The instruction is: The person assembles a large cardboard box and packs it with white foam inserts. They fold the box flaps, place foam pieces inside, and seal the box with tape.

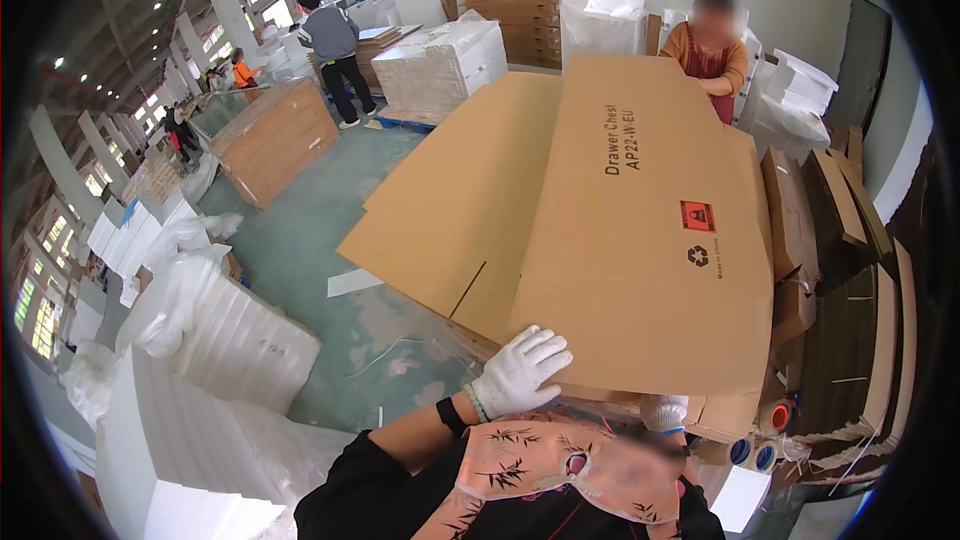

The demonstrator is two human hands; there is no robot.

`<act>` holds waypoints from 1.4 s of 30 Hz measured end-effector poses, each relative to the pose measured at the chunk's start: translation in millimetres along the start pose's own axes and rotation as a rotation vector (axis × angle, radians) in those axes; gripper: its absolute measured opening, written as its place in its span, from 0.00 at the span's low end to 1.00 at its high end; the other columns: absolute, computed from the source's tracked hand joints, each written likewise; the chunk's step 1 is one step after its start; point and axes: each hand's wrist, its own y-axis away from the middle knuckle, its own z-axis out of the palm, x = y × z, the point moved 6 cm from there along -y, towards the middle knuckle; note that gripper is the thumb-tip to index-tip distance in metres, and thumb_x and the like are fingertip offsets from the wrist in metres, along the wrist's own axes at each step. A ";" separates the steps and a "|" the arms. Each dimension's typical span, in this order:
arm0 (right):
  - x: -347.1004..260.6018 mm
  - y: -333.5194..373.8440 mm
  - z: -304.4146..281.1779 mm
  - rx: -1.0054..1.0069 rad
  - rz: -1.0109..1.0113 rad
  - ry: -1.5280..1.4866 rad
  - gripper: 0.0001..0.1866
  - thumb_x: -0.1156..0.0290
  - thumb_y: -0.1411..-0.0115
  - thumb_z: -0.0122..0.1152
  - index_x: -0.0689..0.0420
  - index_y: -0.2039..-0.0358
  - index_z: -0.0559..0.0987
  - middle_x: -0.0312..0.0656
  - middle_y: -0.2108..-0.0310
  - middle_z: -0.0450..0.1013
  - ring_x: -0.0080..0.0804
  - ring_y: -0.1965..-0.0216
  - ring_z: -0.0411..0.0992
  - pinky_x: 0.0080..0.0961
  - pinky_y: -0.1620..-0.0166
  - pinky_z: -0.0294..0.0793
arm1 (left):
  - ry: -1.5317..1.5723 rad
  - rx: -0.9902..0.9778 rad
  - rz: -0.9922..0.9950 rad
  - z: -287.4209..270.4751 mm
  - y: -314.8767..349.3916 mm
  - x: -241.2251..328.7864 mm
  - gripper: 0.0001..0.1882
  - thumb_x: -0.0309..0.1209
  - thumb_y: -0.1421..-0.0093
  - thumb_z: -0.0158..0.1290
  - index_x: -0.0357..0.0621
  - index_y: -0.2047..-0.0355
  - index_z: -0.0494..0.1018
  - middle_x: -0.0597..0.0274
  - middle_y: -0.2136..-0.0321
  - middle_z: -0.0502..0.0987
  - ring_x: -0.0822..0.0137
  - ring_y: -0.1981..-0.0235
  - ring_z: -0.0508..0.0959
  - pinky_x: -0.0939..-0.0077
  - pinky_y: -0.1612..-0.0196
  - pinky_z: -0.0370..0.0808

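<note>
A large brown cardboard box sheet (640, 270) lies in front of me, with creased panels, printed black marks and a red label. Its left flap (450, 200) spreads out flat, with a short slot cut near the front. My left hand (523, 370), in a white knit glove, rests on the near left corner of the cardboard, fingers stretched out on top. Under the near edge, toward the right, my right hand (665, 412) shows only its gloved back and wrist. Its fingers are hidden by the cardboard, so any grip cannot be seen.
A co-worker (712, 60) stands beyond the cardboard's far right corner. Tape rolls (775, 418) sit at my right near folded cartons (860, 340). White foam sheets (240, 340) are stacked at left. A wooden-coloured crate (270, 140) and wrapped stacks (440, 70) stand farther back.
</note>
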 end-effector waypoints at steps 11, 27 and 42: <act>65.2 -31.5 -115.5 0.213 -0.227 -0.415 0.22 0.63 0.35 0.55 0.56 0.42 0.74 0.48 0.43 0.72 0.46 0.44 0.72 0.40 0.42 0.72 | -0.248 0.236 -0.312 28.9 -42.4 9.6 0.34 0.35 0.56 0.65 0.42 0.46 0.73 0.45 0.46 0.74 0.45 0.42 0.72 0.52 0.34 0.63; 101.8 -150.3 -171.6 0.198 -0.299 -0.037 0.22 0.50 0.39 0.58 0.57 0.72 0.83 0.43 0.60 0.77 0.46 0.43 0.67 0.41 0.41 0.64 | 0.387 0.607 -1.176 -102.3 32.8 -141.1 0.36 0.56 0.31 0.42 0.30 0.43 0.68 0.51 0.52 0.77 0.58 0.53 0.79 0.66 0.52 0.76; 105.7 -167.0 -167.9 0.160 -0.201 0.022 0.21 0.52 0.45 0.63 0.59 0.79 0.81 0.41 0.65 0.76 0.47 0.48 0.67 0.39 0.40 0.64 | -0.084 0.067 -0.336 -88.7 -138.2 -151.9 0.21 0.35 0.33 0.48 0.32 0.46 0.73 0.43 0.50 0.77 0.48 0.44 0.74 0.62 0.39 0.68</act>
